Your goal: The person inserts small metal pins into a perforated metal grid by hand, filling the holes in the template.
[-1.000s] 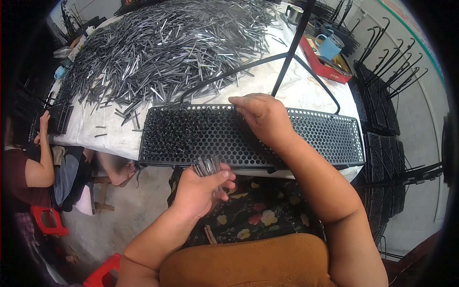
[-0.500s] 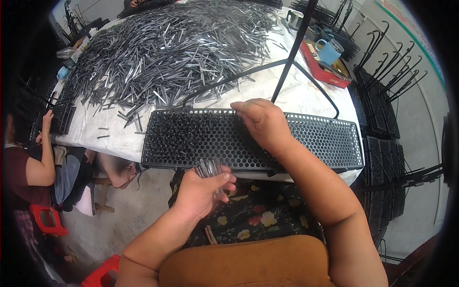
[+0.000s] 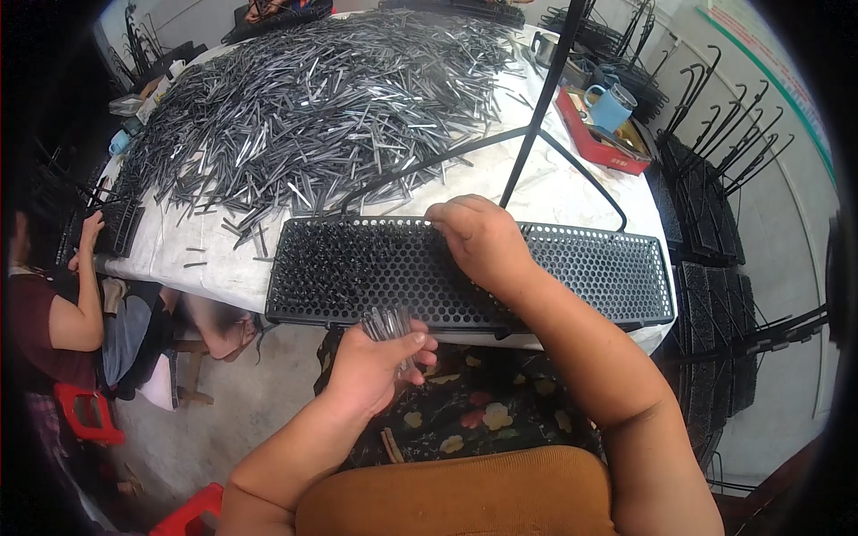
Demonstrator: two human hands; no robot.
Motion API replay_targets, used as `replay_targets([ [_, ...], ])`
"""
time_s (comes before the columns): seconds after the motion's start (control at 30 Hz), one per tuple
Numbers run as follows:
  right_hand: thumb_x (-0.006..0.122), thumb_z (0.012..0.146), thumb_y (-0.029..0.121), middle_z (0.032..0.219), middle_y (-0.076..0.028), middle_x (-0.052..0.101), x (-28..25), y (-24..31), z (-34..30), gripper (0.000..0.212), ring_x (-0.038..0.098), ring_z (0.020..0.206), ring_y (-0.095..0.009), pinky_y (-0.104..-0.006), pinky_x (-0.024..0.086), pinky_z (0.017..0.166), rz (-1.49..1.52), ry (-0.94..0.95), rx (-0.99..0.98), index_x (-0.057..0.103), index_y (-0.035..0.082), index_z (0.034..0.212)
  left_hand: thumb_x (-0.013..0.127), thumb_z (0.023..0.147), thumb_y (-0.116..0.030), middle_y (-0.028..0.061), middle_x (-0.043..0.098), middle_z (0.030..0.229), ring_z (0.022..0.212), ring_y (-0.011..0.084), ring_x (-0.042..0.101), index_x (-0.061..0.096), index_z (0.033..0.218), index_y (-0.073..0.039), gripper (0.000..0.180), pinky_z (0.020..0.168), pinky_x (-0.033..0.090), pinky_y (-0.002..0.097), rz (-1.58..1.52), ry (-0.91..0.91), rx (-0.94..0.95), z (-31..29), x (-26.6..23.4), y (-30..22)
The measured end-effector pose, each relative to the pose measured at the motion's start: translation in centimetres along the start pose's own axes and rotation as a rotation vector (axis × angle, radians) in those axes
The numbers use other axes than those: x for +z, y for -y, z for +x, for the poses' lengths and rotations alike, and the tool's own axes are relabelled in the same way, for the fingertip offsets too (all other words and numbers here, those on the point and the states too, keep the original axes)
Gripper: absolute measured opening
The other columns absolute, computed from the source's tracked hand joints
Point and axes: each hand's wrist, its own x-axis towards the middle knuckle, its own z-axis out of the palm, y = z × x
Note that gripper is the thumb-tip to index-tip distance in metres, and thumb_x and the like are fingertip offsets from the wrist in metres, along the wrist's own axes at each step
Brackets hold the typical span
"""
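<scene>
At the near edge of the counter (image 3: 572,192), a black perforated tray (image 3: 581,268) is laid lengthwise, its left part bristling with thin metal pins (image 3: 349,263) stood in the holes, its right part still bare honeycomb. The right hand (image 3: 478,239) is pressed onto the tray about midway along, fingers curled down; whether a pin is pinched under them cannot be told. The left hand (image 3: 375,362) is held below the counter edge, closed loosely around a small bundle of pins (image 3: 386,323). The filling step seems to be in hand, roughly half done. A steady, upright placement into the nearest empty hole would be called for next. Beyond the tray, a great heap of loose pins (image 3: 313,98) is spread, grey and glinting.
</scene>
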Motion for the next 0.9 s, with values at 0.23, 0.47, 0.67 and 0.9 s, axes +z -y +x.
replay_targets([
  [0.23,0.063,0.079,0.001,0.082,-0.014,0.064,-0.5,-0.2,-0.3,0.013,0.062,0.078,-0.033,-0.0391,0.050,0.068,-0.026,0.006,-0.028,0.064,0.005,0.092,0.066,0.084,-0.005,0.0146,0.066,0.084,0.070,0.0222,0.065,0.060,0.098,0.000,0.016,0.048,0.050,0.0299,0.008,-0.003,-0.011,-0.1,0.1,0.0],
  [0.47,0.063,0.080,0.003,0.082,-0.014,0.064,-0.5,0.3,0.0,0.010,0.062,0.079,-0.033,-0.0392,0.050,0.069,-0.027,0.031,0.093,0.063,0.004,0.090,0.066,0.083,-0.005,0.0145,0.066,0.083,0.069,0.0222,0.065,0.060,0.097,0.000,0.016,0.049,0.050,0.0300,0.000,-0.014,-0.006,-0.1,0.0,0.1],
  [0.67,0.064,0.080,0.002,0.081,-0.014,0.063,-0.5,-0.5,-0.6,0.009,0.062,0.079,-0.033,-0.0383,0.050,0.069,-0.034,0.030,0.018,0.063,0.004,0.089,0.066,0.083,-0.005,0.0148,0.066,0.083,0.069,0.0223,0.065,0.060,0.097,0.001,0.016,0.048,0.050,0.0300,0.012,-0.006,-0.003,-0.2,0.1,0.0],
  [0.9,0.065,0.078,0.001,0.081,-0.014,0.063,-0.9,-0.3,-0.5,0.012,0.063,0.076,-0.033,-0.0369,0.051,0.066,-0.003,0.019,0.080,0.063,0.004,0.089,0.065,0.084,-0.003,0.0142,0.066,0.085,0.070,0.0218,0.065,0.059,0.099,0.001,0.016,0.049,0.051,0.0292,-0.012,0.007,-0.027,-0.2,-0.1,-0.1],
])
